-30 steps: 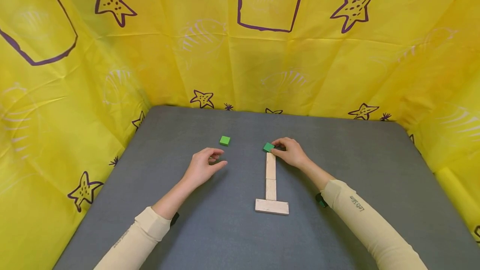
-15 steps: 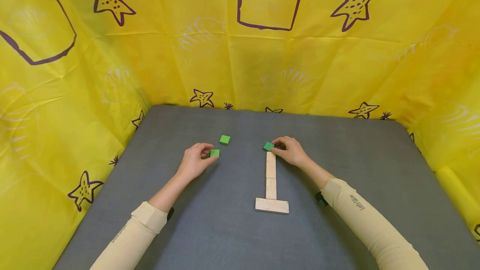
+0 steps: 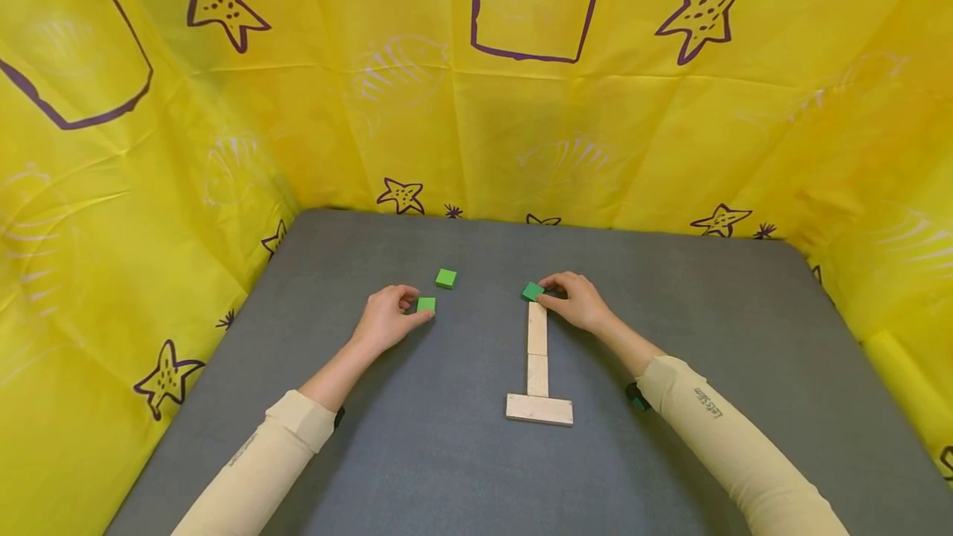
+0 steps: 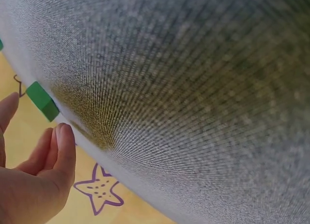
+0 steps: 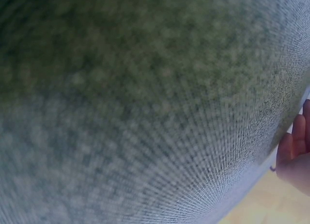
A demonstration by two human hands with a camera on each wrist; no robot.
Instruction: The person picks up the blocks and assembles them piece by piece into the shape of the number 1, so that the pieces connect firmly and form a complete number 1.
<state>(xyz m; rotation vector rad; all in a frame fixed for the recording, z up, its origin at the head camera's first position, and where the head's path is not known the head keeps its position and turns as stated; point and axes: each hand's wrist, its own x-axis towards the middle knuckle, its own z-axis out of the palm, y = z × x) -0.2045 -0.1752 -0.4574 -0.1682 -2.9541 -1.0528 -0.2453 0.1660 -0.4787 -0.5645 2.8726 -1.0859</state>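
A small light green block (image 3: 426,304) lies on the table between the thumb and fingers of my left hand (image 3: 383,319). The left wrist view shows narrow gaps between that block (image 4: 42,102) and the loosely bent fingers (image 4: 64,149). Another light green block (image 3: 446,278) lies just beyond. My right hand (image 3: 581,303) pinches a darker green block (image 3: 532,292) at its right side. This block sits at the far end of two pale wooden blocks (image 3: 537,327) laid end to end. At the near end a wider wooden block (image 3: 539,409) lies crosswise.
A dark grey table (image 3: 476,470) bears the blocks. Yellow cloth (image 3: 462,131) with purple starfish and fish patterns hangs behind it and at both sides. Right of the right wrist view's middle, only fingers (image 5: 295,136) show, without a block.
My left hand has shifted left and slightly away, so the nearer light green block, hidden at first, now shows between thumb and fingers. The right hand and its block stay in place.
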